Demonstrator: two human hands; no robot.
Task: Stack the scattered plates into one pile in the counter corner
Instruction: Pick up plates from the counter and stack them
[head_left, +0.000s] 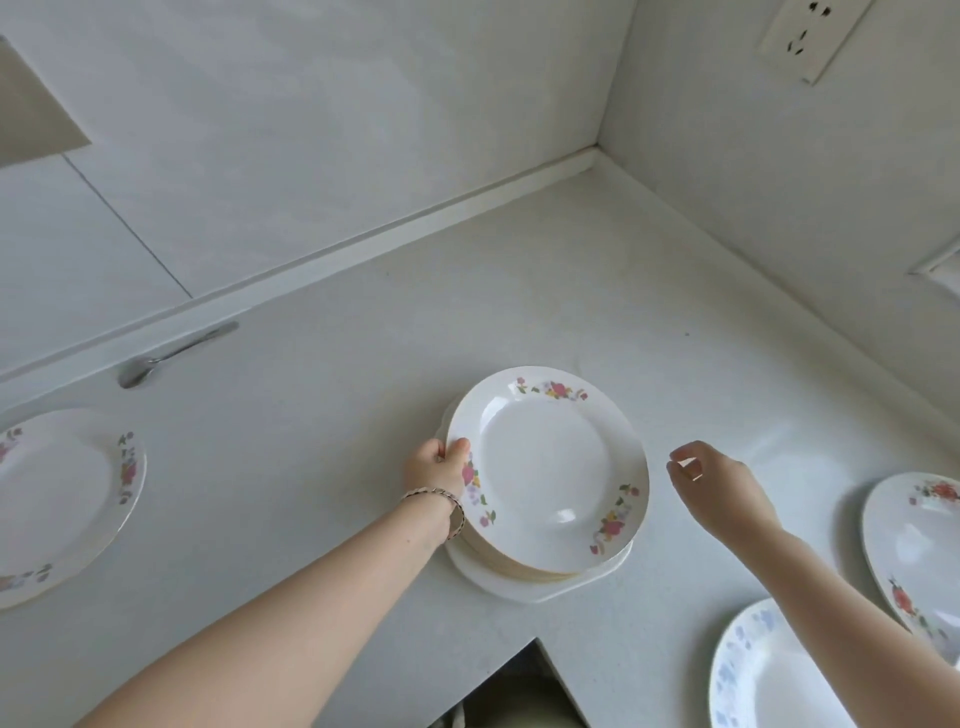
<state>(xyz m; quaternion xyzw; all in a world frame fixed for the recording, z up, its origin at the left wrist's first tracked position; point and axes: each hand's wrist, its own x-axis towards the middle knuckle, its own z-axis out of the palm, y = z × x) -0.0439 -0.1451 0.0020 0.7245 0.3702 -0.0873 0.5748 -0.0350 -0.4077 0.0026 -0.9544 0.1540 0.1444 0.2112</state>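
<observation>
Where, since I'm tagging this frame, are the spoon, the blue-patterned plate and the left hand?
spoon (179, 349): head view, middle of its handle.
blue-patterned plate (763, 680): head view, bare white centre.
left hand (435, 470): head view, back of the hand, which grips the top plate (545, 462) at its rim.

Plate pile (545, 467) between left plate (62, 499) and right plates (914, 545).

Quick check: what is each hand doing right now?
Left hand: grips the top plate by its rim.
Right hand: loosely curled, holds nothing, apart from the pile.
</observation>
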